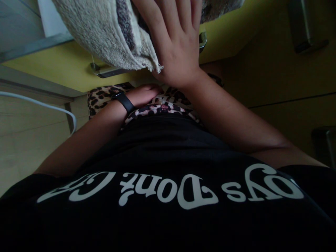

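A beige and dark-brown cloth [99,31], which looks like terry towelling with a frayed corner, lies at the top of the head view. Over it rests my right hand [175,45], back upward, fingers stretched out and slightly apart. Their tips run past the top edge of the picture. Lower down, my left hand [148,92] lies in my lap on leopard-print fabric [105,98], below the towel's hanging edge. A black watch [124,101] circles that wrist. The left fingers are in shadow and mostly hidden, so their grip does not show.
Yellow drawer fronts [52,70] with a metal handle [105,71] stand close before my lap. More dark handles [306,42] show on the right. A white cable [39,101] curves over the pale tiled floor [18,147] at left.
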The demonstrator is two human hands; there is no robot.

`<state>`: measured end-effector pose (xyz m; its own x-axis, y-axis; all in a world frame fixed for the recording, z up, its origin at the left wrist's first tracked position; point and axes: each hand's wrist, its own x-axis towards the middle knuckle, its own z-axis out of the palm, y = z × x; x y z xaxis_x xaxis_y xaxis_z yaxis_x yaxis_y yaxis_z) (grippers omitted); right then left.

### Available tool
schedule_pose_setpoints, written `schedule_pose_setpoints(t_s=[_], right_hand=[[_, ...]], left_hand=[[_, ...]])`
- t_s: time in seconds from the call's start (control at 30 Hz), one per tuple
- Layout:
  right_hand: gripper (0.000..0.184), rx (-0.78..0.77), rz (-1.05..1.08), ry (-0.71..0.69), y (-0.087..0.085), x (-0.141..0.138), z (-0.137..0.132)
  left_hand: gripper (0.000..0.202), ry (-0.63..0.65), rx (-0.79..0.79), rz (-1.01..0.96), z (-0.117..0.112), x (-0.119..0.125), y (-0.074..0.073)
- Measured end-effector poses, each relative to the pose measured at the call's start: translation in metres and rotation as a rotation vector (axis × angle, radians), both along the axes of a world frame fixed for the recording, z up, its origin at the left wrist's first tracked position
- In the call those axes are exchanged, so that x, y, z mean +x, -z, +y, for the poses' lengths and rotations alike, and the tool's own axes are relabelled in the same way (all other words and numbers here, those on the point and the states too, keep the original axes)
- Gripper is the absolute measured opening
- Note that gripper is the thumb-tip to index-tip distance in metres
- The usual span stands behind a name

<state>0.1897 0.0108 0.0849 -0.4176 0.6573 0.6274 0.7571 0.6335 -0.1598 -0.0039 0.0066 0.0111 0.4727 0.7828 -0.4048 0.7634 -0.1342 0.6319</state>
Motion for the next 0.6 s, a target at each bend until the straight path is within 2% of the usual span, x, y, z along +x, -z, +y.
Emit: schedule_pose_setpoints(t_s=[0.27,0.43,0.6], right_hand=[[0.092,-0.034,-0.002,-0.002,-0.001,-0.0008,0.0005],[0.089,-0.024,0.02,-0.016,-0.0011,0.0002,-0.0003],[0.075,-0.018,0.128,-0.034,0.0015,0.0007,0.0039]], left_hand=[[0.042,-0.011,-0.011,0.049,-0.0017,0.0043,-0.0085],[0.04,0.012,0.013,0.028,-0.0022,0.004,-0.0089],[0.038,0.015,0.015,0.015,-0.0015,0.0024,-0.0064]])
